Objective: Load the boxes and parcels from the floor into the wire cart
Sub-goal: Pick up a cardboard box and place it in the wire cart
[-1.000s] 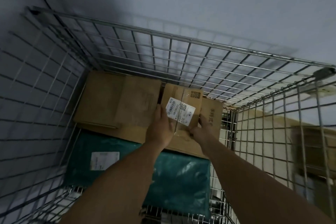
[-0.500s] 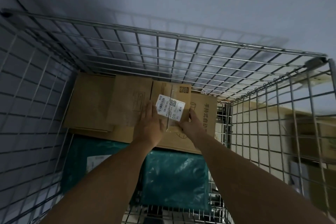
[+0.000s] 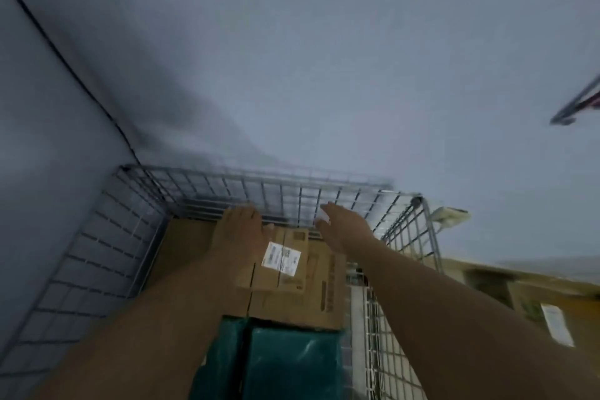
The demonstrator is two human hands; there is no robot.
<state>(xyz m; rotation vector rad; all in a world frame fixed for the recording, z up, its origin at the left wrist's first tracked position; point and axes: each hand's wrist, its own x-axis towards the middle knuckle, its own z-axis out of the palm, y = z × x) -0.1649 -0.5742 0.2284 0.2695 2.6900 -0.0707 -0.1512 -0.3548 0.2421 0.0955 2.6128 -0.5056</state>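
Observation:
The wire cart (image 3: 97,256) stands against the wall corner. Inside it a small cardboard box with a white label (image 3: 276,265) lies on a larger flat cardboard box (image 3: 311,305), with a dark green plastic parcel (image 3: 292,364) nearer to me. My left hand (image 3: 242,227) hovers above the boxes to the left of the small box, fingers spread, holding nothing. My right hand (image 3: 344,226) is lifted clear of the small box near the cart's far wall, fingers apart and empty. The picture is blurred by motion.
Outside the cart at the right, cardboard boxes (image 3: 532,305) with a white label lie on the floor. A white object (image 3: 449,214) sits by the cart's far right corner. Grey walls rise behind and to the left. A dark bar (image 3: 578,107) shows at the right edge.
Both hands have let go of the small labelled box, which now rests on the larger box, and have lifted away. The camera has tilted upward and the cart looks smaller.

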